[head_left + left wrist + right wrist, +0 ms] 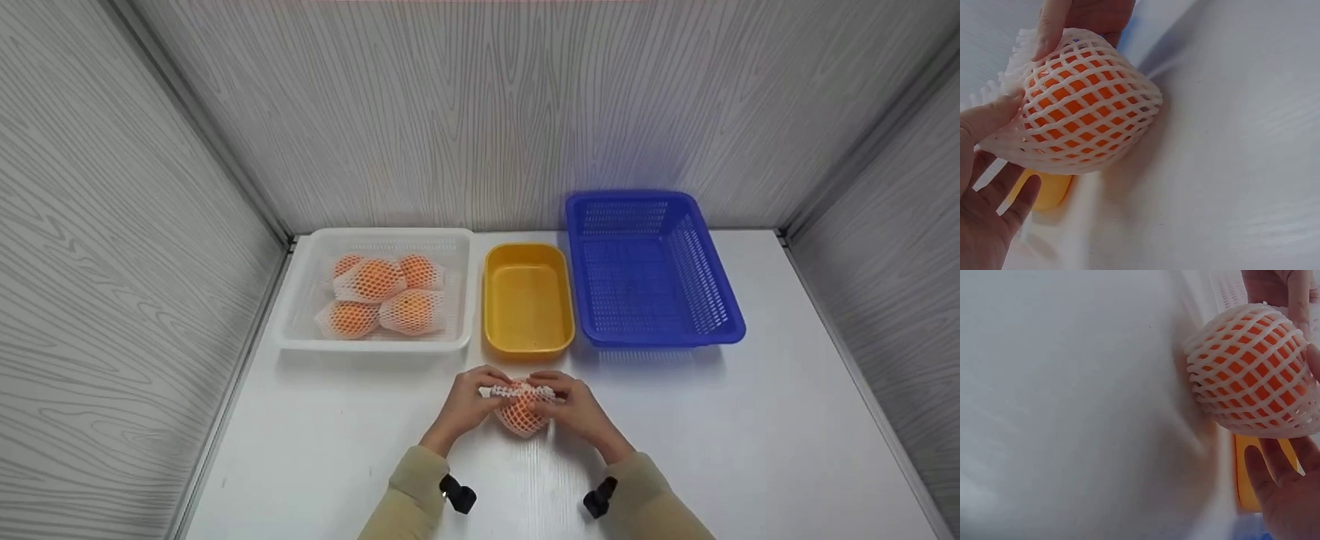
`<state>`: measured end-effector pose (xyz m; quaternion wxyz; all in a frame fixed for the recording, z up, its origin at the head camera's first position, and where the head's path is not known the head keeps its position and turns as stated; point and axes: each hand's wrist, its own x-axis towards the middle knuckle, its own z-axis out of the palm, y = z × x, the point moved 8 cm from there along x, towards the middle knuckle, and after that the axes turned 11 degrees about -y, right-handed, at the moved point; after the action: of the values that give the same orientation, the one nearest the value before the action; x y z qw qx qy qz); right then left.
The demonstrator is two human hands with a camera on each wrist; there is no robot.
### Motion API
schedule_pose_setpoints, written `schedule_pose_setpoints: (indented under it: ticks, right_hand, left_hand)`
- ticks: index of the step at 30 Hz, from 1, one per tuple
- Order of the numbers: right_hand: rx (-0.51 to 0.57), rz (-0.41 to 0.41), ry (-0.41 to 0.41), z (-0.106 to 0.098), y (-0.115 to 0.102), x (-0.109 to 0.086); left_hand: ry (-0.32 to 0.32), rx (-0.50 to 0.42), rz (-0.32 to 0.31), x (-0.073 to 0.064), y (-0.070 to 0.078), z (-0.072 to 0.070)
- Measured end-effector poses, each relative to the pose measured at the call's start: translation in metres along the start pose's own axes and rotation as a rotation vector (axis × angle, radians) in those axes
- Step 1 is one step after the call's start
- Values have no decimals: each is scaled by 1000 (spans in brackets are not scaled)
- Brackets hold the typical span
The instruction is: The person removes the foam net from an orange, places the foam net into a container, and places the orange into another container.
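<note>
An orange (523, 417) in a white foam net sleeve (1089, 107) is between my two hands, near the front of the white table. My left hand (469, 402) pinches the net's upper edge on the left, thumb in front. On the right, my right hand (571, 405) pinches the same edge, its thumb over the net. The edge is bunched and folded back at the top, while the net's lower end still covers the fruit. In both wrist views the orange shows through the diamond mesh, and several fingers extend beside it.
A white basket (375, 345) at the back left holds several oranges in foam nets (412, 311). Beside it stands a yellow tray (529, 300), just beyond my hands. A blue basket (637, 292) is at the back right. Wood-patterned panels (450, 112) enclose the table (300, 450).
</note>
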<state>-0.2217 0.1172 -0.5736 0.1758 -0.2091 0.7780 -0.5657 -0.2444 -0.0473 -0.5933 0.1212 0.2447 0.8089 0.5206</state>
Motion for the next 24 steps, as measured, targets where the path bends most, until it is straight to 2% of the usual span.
schedule_pose_setpoints:
  ticks: [7, 11, 14, 19, 21, 24]
  right_hand:
    - [-56, -54, 145, -5, 20, 6]
    - [-82, -39, 221, -8, 24, 5]
    - [-96, -20, 290, -11, 24, 4]
    - [-46, 21, 388, -16, 27, 1]
    - [-6, 33, 399, -16, 28, 0]
    - [58, -4, 352, -14, 16, -2]
  left_hand:
    - [29, -28, 0, -1, -2, -3]
    - [34, -53, 8, -2, -1, -5]
    - [3, -60, -13, -3, -1, -5]
    - [-99, -57, -100, -4, -8, 3]
    - [-110, -46, -105, -2, -8, 5]
    - [-87, -23, -78, 1, -5, 6]
